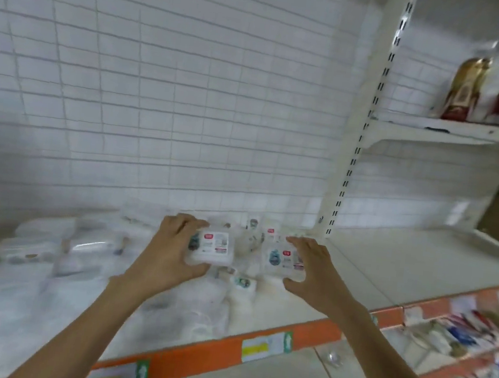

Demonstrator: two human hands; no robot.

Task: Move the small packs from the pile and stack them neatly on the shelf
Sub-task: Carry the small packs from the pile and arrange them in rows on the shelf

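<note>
Your left hand [176,247] grips one small pack [211,248], fingers curled over its top edge and thumb under its lower edge, so the pack sits in front of your palm with its printed face toward you. Your right hand [314,267] clamps a second small pack [282,260] the same way, fingers arched over the top and thumb tucked below. Both packs are held just above the pile [245,263] of similar packs lying on the shelf [389,268], near the wire-grid back panel [166,84]. Your forearms reach forward and converge, wrists level, the two packs side by side but apart. The packs are white, soft-looking and rectangular with rounded corners, each bearing a small red label; motion blur hides finer print. The shelf's front edge carries an orange strip [209,353]
</note>
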